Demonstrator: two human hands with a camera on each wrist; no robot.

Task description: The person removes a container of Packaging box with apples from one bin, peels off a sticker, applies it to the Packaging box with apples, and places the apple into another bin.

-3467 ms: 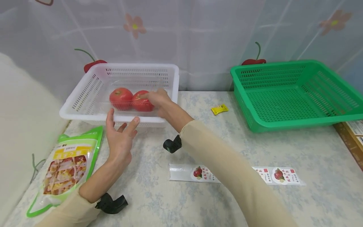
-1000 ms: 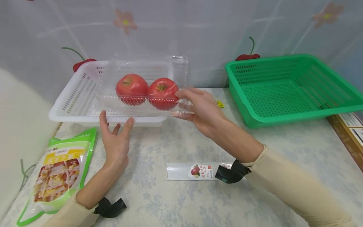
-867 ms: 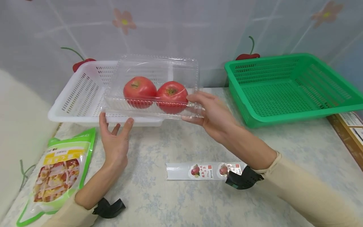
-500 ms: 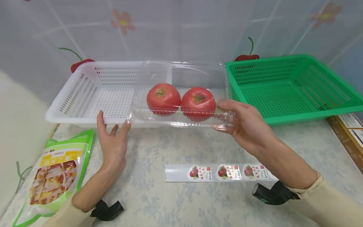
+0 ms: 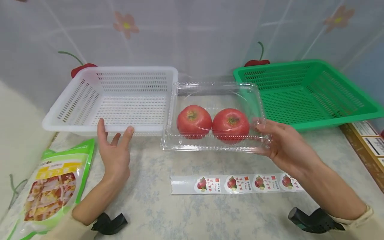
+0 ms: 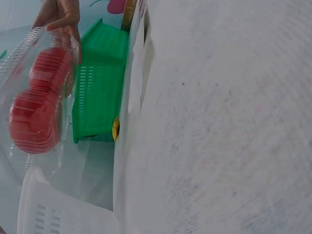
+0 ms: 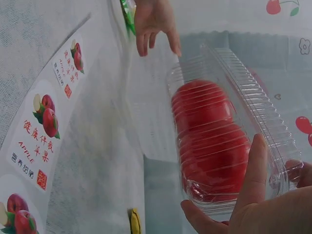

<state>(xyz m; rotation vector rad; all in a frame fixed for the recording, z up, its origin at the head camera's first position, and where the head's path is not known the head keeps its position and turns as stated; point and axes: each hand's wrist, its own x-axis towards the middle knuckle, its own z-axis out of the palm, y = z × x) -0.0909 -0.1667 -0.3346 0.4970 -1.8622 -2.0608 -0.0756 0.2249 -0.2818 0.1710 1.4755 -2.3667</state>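
Observation:
My right hand (image 5: pixel 288 143) grips the right end of a clear plastic clamshell box (image 5: pixel 217 91), thumb on top. Inside lie two red apples (image 5: pixel 231 125), side by side. In the right wrist view the box (image 7: pixel 243 83) tilts beside my fingers, and the left wrist view shows the apples (image 6: pixel 36 117) raised above the table. My left hand (image 5: pixel 115 156) holds nothing, its fingers spread at the front rim of the white basket (image 5: pixel 135 128); whether they touch it I cannot tell.
A green basket (image 5: pixel 324 123) stands at the right. On the table lies a strip of apple stickers (image 5: pixel 240 184), partly behind my right wrist. A green-edged food bag (image 5: pixel 55 186) lies at the left. A small yellow packet (image 7: pixel 135 222) shows in the right wrist view.
My right hand has lifted the box of apples out of the white basket and carried it right and nearer, between the two baskets. My left hand has stayed at the white basket's front.

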